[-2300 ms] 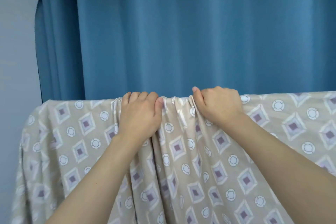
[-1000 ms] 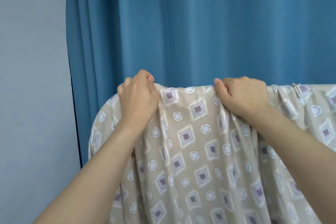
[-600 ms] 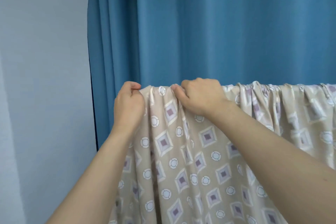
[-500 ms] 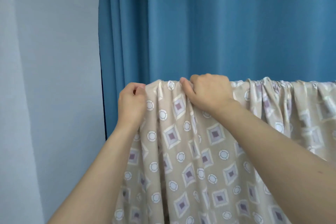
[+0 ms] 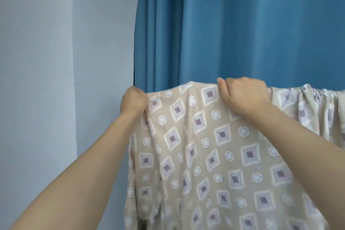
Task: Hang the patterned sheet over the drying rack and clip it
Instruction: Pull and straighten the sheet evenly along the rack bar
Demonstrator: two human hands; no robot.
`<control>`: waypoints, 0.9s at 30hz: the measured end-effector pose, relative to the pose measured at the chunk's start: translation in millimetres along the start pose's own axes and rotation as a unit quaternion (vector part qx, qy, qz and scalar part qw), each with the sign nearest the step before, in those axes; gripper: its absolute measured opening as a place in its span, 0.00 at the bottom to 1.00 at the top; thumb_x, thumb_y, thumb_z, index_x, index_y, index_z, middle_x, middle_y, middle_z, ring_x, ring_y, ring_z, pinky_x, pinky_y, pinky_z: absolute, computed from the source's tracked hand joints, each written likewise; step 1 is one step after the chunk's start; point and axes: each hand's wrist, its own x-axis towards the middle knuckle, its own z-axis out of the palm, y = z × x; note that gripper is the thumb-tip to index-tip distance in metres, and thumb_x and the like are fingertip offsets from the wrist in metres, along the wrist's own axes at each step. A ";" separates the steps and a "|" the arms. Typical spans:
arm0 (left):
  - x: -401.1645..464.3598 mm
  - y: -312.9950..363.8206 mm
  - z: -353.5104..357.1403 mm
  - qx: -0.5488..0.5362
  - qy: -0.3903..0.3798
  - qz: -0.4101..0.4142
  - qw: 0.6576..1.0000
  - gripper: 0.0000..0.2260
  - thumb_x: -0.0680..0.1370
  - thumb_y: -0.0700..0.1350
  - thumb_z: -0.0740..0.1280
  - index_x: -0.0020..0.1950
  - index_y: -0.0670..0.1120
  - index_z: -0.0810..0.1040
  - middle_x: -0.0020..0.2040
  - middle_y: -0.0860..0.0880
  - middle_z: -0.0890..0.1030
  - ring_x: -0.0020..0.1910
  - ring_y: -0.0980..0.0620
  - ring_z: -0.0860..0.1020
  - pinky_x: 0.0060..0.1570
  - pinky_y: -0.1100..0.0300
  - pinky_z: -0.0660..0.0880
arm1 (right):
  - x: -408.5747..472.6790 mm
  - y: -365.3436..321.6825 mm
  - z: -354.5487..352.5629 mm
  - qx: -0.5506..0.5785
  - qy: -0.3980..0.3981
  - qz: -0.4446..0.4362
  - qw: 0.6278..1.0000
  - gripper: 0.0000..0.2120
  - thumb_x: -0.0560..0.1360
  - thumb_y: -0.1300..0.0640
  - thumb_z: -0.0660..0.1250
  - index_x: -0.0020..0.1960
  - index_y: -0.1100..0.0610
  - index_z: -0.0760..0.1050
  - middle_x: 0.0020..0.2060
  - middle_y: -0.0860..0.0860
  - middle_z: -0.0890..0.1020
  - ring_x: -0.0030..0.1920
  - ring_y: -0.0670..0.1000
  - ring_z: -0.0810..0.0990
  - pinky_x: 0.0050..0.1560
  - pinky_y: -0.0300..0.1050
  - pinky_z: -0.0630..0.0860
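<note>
We hold the patterned sheet [image 5: 214,155] with both hands along its top fold, where it lies over a bar of the drying rack; the bar itself is hidden under the cloth, so we only guess its line from the straight upper edge. Our left hand [image 5: 133,101], at about 9 o'clock from the middle of the view, is closed around the left corner of the sheet, with the fingers curled into the fabric. Our right hand [image 5: 242,97], at about 2 o'clock, is also clamped on the top edge, with the thumb on the near side and the fingers over the fold. The two hands are apart, and the cloth between them is stretched nearly flat, so we think the grip serves to spread the sheet to the left along the rack. To the right of our right hand, at 3 o'clock, the fabric is bunched in many small pleats, so this part probably needs smoothing too. The rest of the sheet hangs down toward 6 o'clock. Behind it, from 11 to 2 o'clock, hangs a blue curtain [image 5: 242,24], and a pale wall [image 5: 46,61] fills the 9 o'clock side. We see no clips in view, so we judge that the clipping is not yet done.
</note>
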 end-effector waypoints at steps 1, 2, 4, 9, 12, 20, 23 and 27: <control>-4.5 3.1 5.8 -0.037 -0.031 0.026 0.999 0.10 0.75 0.40 0.57 0.50 0.45 0.77 0.51 0.47 0.80 0.52 0.44 0.78 0.55 0.51 0.76 | -0.7 -0.8 -0.8 -0.003 0.001 0.007 1.000 0.25 0.82 0.46 0.45 0.37 0.55 0.72 0.32 0.53 0.77 0.34 0.57 0.71 0.34 0.44 0.62; -9.8 9.2 11.4 -0.082 -0.069 0.048 0.993 0.09 0.75 0.41 0.58 0.48 0.46 0.78 0.50 0.49 0.80 0.49 0.46 0.78 0.51 0.53 0.76 | -1.3 -1.6 -0.9 -0.004 0.000 0.012 1.000 0.25 0.82 0.46 0.45 0.37 0.55 0.72 0.31 0.52 0.75 0.34 0.57 0.71 0.34 0.44 0.62; -19.0 23.6 22.3 -0.155 -0.153 0.078 0.973 0.09 0.76 0.42 0.60 0.43 0.49 0.79 0.46 0.51 0.81 0.43 0.50 0.78 0.42 0.56 0.74 | -2.2 -1.4 -1.1 -0.002 -0.005 0.021 1.000 0.25 0.82 0.47 0.46 0.36 0.55 0.72 0.30 0.52 0.73 0.33 0.57 0.71 0.34 0.44 0.62; -35.4 10.8 36.3 -0.085 -0.225 0.023 0.970 0.23 0.81 0.60 0.50 0.41 0.46 0.75 0.40 0.51 0.78 0.39 0.49 0.75 0.46 0.54 0.71 | -5.0 1.8 1.4 -0.007 0.019 0.035 0.999 0.24 0.82 0.48 0.47 0.35 0.57 0.72 0.28 0.52 0.71 0.32 0.57 0.70 0.34 0.43 0.60; -48.0 -23.3 45.8 -0.049 -0.165 0.015 0.985 0.35 0.78 0.68 0.42 0.46 0.47 0.80 0.48 0.48 0.83 0.50 0.47 0.79 0.58 0.50 0.73 | -6.3 1.4 7.4 -0.011 0.055 0.034 0.998 0.23 0.82 0.50 0.48 0.34 0.57 0.70 0.28 0.54 0.72 0.31 0.58 0.70 0.33 0.43 0.58; -56.3 -55.1 45.3 0.060 -0.030 0.118 0.991 0.30 0.84 0.59 0.44 0.30 0.45 0.68 0.31 0.47 0.74 0.40 0.40 0.75 0.41 0.51 0.71 | -4.1 0.4 15.2 -0.017 0.062 0.033 0.997 0.23 0.81 0.49 0.48 0.35 0.57 0.72 0.28 0.54 0.73 0.31 0.58 0.71 0.32 0.43 0.58; -44.0 -60.0 38.3 0.159 -0.028 0.089 0.983 0.30 0.84 0.59 0.43 0.37 0.43 0.73 0.42 0.43 0.80 0.44 0.41 0.75 0.44 0.52 0.70 | -4.3 -6.5 11.1 -0.011 0.068 0.022 0.997 0.22 0.81 0.49 0.48 0.35 0.56 0.70 0.29 0.54 0.73 0.32 0.58 0.70 0.32 0.43 0.56; -36.8 -21.3 32.5 0.074 0.019 0.081 0.994 0.22 0.84 0.56 0.47 0.50 0.43 0.73 0.48 0.45 0.79 0.50 0.41 0.76 0.45 0.53 0.68 | -5.6 -8.0 6.6 -0.013 0.065 0.029 0.997 0.22 0.80 0.50 0.48 0.34 0.55 0.71 0.29 0.53 0.74 0.32 0.57 0.71 0.32 0.43 0.58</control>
